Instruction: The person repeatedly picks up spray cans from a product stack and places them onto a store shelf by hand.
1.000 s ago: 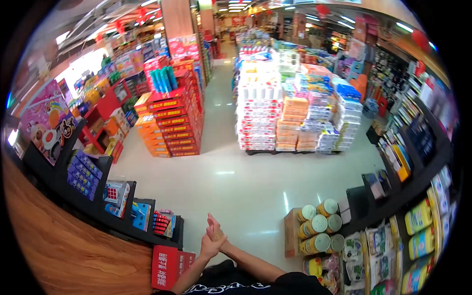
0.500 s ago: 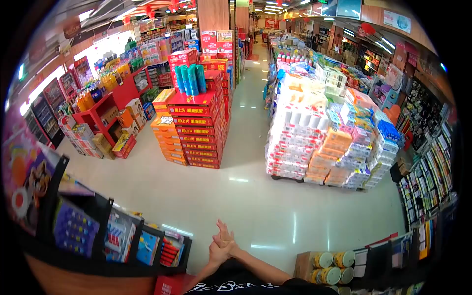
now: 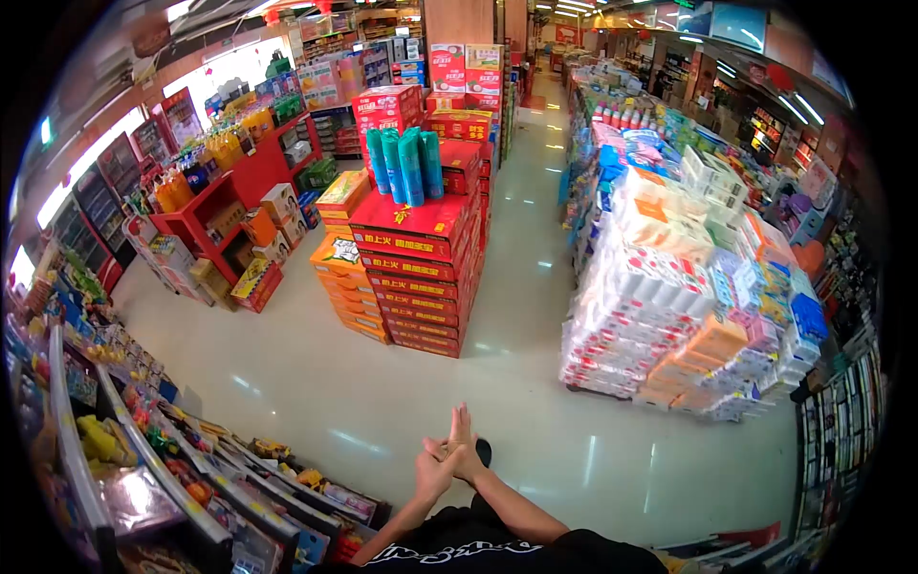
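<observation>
My hands meet in front of my body, at the lower middle of the head view. My left hand (image 3: pixel 436 467) is closed around part of my right hand (image 3: pixel 465 452), near its thumb side. Fingers of the right hand point up and forward, stretched out. Neither hand shows any object in it. Exactly which part the left fingers grip is partly hidden. Below the hands are my dark shirt with white lettering (image 3: pixel 459 549) and one dark shoe (image 3: pixel 484 452) on the pale floor.
A stack of red drink cartons (image 3: pixel 416 287) topped with teal rolls (image 3: pixel 406 165) stands ahead. Packs of tissue paper (image 3: pixel 641 306) are piled to its right, across an aisle (image 3: pixel 526 220). Shelves of small goods (image 3: pixel 191 469) line the near left; a red display shelf (image 3: pixel 206 220) stands farther left.
My body has moved forward and the view has turned left, so the stacks appear larger and farther right. The hands remain joined; the right fingers now look straighter and closer together.
</observation>
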### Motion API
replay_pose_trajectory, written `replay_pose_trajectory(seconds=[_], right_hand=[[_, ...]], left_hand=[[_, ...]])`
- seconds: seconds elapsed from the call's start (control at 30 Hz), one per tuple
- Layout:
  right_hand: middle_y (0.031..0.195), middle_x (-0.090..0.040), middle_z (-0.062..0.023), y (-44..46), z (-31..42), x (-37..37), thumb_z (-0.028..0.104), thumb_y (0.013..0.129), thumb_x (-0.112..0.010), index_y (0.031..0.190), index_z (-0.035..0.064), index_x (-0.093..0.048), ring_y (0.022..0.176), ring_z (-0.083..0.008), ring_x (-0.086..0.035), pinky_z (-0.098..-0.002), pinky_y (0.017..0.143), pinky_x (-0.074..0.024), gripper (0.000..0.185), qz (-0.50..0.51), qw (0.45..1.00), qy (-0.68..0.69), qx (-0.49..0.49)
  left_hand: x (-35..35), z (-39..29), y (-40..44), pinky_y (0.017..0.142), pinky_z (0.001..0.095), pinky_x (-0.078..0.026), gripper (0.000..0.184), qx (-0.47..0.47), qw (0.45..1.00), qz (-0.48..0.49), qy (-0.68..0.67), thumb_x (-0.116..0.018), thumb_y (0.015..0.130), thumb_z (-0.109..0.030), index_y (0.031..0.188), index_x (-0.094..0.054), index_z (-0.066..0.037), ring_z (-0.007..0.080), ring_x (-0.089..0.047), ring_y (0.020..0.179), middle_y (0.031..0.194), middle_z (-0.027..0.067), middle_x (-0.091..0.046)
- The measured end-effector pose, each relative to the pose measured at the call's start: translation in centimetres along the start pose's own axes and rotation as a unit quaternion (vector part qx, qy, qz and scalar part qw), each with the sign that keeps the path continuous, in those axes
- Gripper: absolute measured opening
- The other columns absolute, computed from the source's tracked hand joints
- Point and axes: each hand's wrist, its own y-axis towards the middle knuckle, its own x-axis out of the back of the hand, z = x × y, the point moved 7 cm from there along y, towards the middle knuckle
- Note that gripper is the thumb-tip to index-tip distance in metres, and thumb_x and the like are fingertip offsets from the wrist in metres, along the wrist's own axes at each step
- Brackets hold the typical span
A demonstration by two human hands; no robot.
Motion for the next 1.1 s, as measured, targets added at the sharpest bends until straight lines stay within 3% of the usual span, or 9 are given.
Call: replay_pose_trajectory(seconds=[0.27,0.33,0.47,0.57,0.67,0.77,0.83,0.93,1.1], right_hand=[[0.159,0.007,-0.0276,21.1,-0.2,-1.1,0.061,0.078,-0.066,0.152,-0.0010,0.005,0.145,-0.0505,-0.001,-0.0732,0.107,-0.0102,0.120,0.066,0.996,-0.019,0.054],[0.159,0.006,-0.0275,26.0,1.1,-0.4,0.058,0.078,-0.068,0.152,-0.0006,0.004,0.146,-0.0498,-0.002,-0.0741,0.107,-0.0111,0.119,0.065,0.995,-0.006,0.079],[0.156,0.000,-0.0344,36.0,3.1,2.3,0.049,0.081,-0.068,0.150,-0.0056,0.000,0.145,-0.0509,-0.007,-0.0642,0.112,-0.0154,0.112,-0.042,0.985,0.034,0.166],[0.150,-0.010,-0.0423,42.0,2.7,4.1,0.041,0.085,-0.067,0.147,-0.0119,-0.007,0.142,-0.0531,-0.015,-0.0494,0.117,-0.0207,0.101,-0.106,0.981,0.028,0.159],[0.150,-0.014,-0.0411,47.6,1.4,5.0,0.040,0.085,-0.066,0.146,-0.0120,-0.012,0.141,-0.0522,-0.018,-0.0497,0.117,-0.0208,0.097,-0.082,0.990,0.031,0.108],[0.144,-0.030,-0.0379,54.0,0.2,5.7,0.041,0.087,-0.065,0.143,-0.0125,-0.021,0.135,-0.0490,-0.032,-0.0478,0.113,-0.0290,0.089,-0.097,0.990,0.049,0.089],[0.137,-0.039,-0.0361,58.2,0.0,6.0,0.043,0.087,-0.065,0.140,-0.0123,-0.027,0.128,-0.0469,-0.041,-0.0474,0.109,-0.0347,0.086,-0.127,0.988,0.037,0.079],[0.139,-0.036,-0.0367,64.5,1.5,7.8,0.048,0.087,-0.065,0.140,-0.0135,-0.026,0.130,-0.0474,-0.039,-0.0474,0.110,-0.0337,0.090,-0.148,0.986,0.042,0.059],[0.139,-0.037,-0.0377,72.9,1.3,8.8,0.048,0.085,-0.067,0.140,-0.0137,-0.026,0.130,-0.0498,-0.038,-0.0485,0.109,-0.0336,0.092,-0.283,0.959,-0.020,0.026]], left_hand=[[1.4,-0.7,18.6,0.057,0.0269,-0.044,0.031,0.013,0.981,-0.072,-0.179,-0.071,0.087,-0.027,0.077,-0.063,0.001,0.0082,-0.055,0.069,0.074,0.0025,-0.062],[2.9,-2.1,23.2,0.058,0.0265,-0.044,0.033,0.036,0.993,-0.073,-0.084,-0.071,0.087,-0.028,0.076,-0.063,0.002,0.0077,-0.054,0.069,0.074,0.0023,-0.062],[4.6,-8.4,31.5,0.055,0.0310,-0.043,0.039,0.035,0.987,-0.111,0.107,-0.072,0.086,-0.033,0.072,-0.060,0.002,0.0084,-0.049,0.062,0.065,-0.0005,-0.055],[4.4,-9.8,38.0,0.060,0.0300,-0.045,0.039,0.019,0.992,-0.109,0.053,-0.073,0.085,-0.034,0.079,-0.062,0.002,0.0095,-0.053,0.066,0.070,0.0019,-0.060],[3.4,-12.2,43.8,0.072,0.0305,-0.048,0.041,-0.008,1.000,-0.028,0.010,-0.073,0.085,-0.034,0.096,-0.062,0.003,0.0131,-0.058,0.080,0.087,0.0075,-0.064],[2.5,-13.0,51.5,0.087,0.0330,-0.047,0.052,-0.063,0.995,0.056,-0.060,-0.073,0.084,-0.032,0.114,-0.054,0.006,0.0177,-0.057,0.100,0.110,0.0139,-0.061],[3.2,-14.4,56.7,0.094,0.0364,-0.044,0.061,-0.106,0.991,0.077,0.009,-0.072,0.085,-0.033,0.123,-0.048,0.008,0.0235,-0.053,0.112,0.120,0.0191,-0.055],[4.4,-14.9,64.3,0.110,0.0418,-0.032,0.084,-0.149,0.983,0.052,0.095,-0.070,0.084,-0.038,0.140,-0.032,0.011,0.0362,-0.038,0.134,0.142,0.0297,-0.036],[5.4,-18.6,72.7,0.117,0.0452,-0.019,0.097,-0.212,0.966,0.086,0.117,-0.067,0.086,-0.042,0.148,-0.014,0.010,0.0410,-0.014,0.146,0.154,0.0322,-0.013]])
